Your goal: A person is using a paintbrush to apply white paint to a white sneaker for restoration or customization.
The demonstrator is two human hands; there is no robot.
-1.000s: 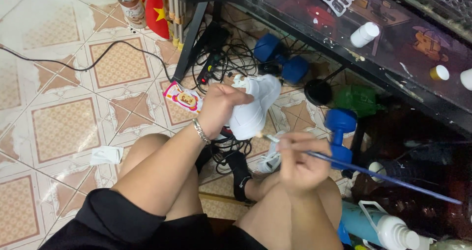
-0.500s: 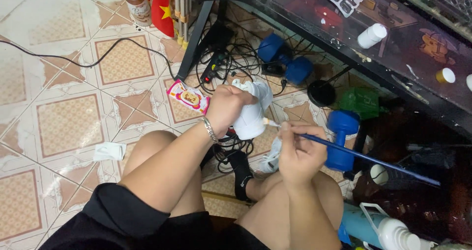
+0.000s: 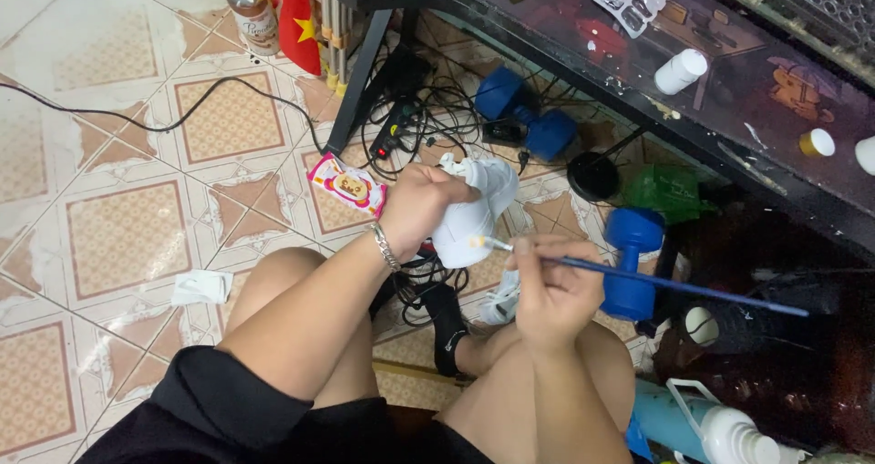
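Shoe [image 3: 469, 213], white, sits up in my left hand [image 3: 415, 204], above the tiled floor [image 3: 118, 236] and in front of my knees. That hand is wrapped around it from the near side, so I can't make out much of the upper; only the heel end and some of the top show past my fingers. My right hand [image 3: 551, 286] is pinched shut on a brush [image 3: 656, 282] with a long blue handle that runs off toward the right. Its tip rests at the shoe's lower edge, but the bristles are too small for me to tell whether they touch. The two hands are close together without meeting.

A second white shoe [image 3: 501, 300] lies under my right hand, mostly covered by it. Beyond the hands, cables [image 3: 428, 122] tangle beneath a dark desk [image 3: 583, 49], with blue dumbbells [image 3: 629, 254] beside them. A pink packet [image 3: 346, 183] lies just left of my left hand, and a scrap of tissue [image 3: 200, 287] lies further left. At the bottom right a white-topped bottle [image 3: 729, 432] is cut off by the frame edge.
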